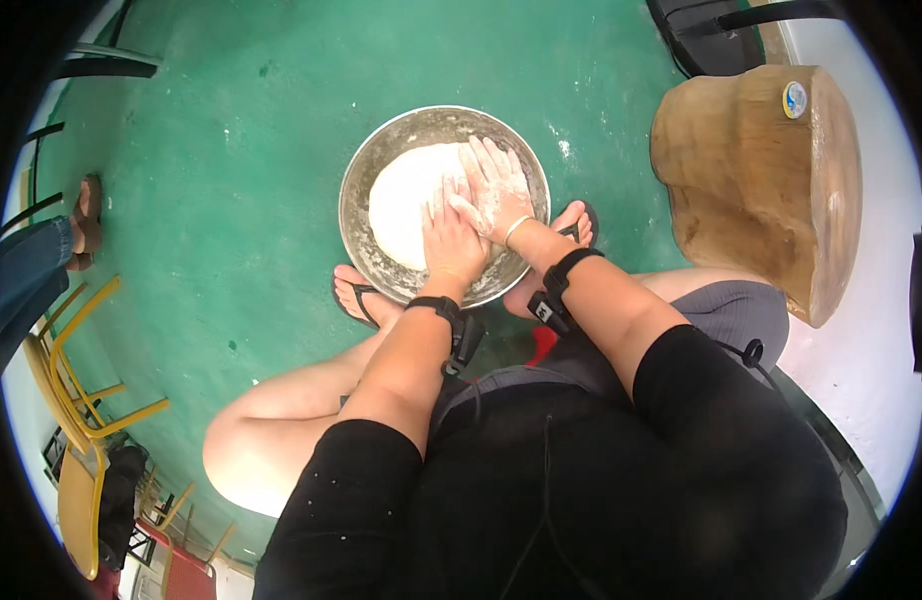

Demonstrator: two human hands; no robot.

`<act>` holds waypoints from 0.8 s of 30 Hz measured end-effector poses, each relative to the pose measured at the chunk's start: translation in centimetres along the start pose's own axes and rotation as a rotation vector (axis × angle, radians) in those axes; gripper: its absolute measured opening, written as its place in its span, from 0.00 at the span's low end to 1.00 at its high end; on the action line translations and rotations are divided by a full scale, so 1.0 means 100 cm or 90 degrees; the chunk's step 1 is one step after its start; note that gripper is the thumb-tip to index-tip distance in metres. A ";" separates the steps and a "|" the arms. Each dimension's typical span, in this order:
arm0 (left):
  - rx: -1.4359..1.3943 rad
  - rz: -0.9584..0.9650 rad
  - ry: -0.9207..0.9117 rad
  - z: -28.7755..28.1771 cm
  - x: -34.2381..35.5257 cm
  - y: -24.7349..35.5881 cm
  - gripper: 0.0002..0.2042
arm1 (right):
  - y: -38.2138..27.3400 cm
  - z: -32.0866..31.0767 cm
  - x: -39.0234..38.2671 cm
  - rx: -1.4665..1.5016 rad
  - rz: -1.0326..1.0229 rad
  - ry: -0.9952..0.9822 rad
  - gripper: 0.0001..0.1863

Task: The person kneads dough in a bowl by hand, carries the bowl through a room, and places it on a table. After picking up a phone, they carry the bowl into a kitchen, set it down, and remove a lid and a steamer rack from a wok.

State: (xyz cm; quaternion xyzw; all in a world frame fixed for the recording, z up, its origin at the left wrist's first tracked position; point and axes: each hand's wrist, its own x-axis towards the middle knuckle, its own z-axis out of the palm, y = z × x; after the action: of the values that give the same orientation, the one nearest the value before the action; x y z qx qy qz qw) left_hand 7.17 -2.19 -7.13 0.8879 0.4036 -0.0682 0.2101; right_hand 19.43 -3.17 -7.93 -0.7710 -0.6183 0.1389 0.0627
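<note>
Between my feet on the green floor is a round metal bowl (361, 170), its inside dusted and smeared with white. It holds a large pale mound of dough (396, 205). My left hand (451, 235) lies on the dough with fingers stretched out toward the top of the picture. My right hand (496, 185), coated in white powder, rests on the right part of the dough, fingers extended, its thumb touching or very near my left fingers. Both forearms wear black strapped devices.
A wooden stump seat (741, 190) stands at the right, a small round lidded item (794, 100) on it, and a black object (701, 35) behind. Yellow chairs (86, 410) line the left. Another person's jeans leg (31, 280) and sandalled foot (89, 210) show at the left edge.
</note>
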 end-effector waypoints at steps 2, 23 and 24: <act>0.009 0.024 0.040 0.002 0.003 -0.006 0.36 | -0.001 0.004 0.002 0.033 -0.009 0.023 0.40; -0.147 0.128 -0.040 -0.034 0.020 -0.061 0.33 | 0.015 -0.014 0.027 0.145 0.013 -0.177 0.38; -0.210 0.124 -0.008 -0.035 0.017 -0.076 0.32 | 0.005 -0.017 0.025 0.147 0.005 -0.177 0.38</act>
State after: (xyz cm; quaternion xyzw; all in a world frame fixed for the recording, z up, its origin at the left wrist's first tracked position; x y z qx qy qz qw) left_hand 2.52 4.93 -6.91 0.8758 0.3199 0.0140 0.3612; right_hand 20.90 -0.74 -6.79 -0.7342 -0.5981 0.3149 0.0643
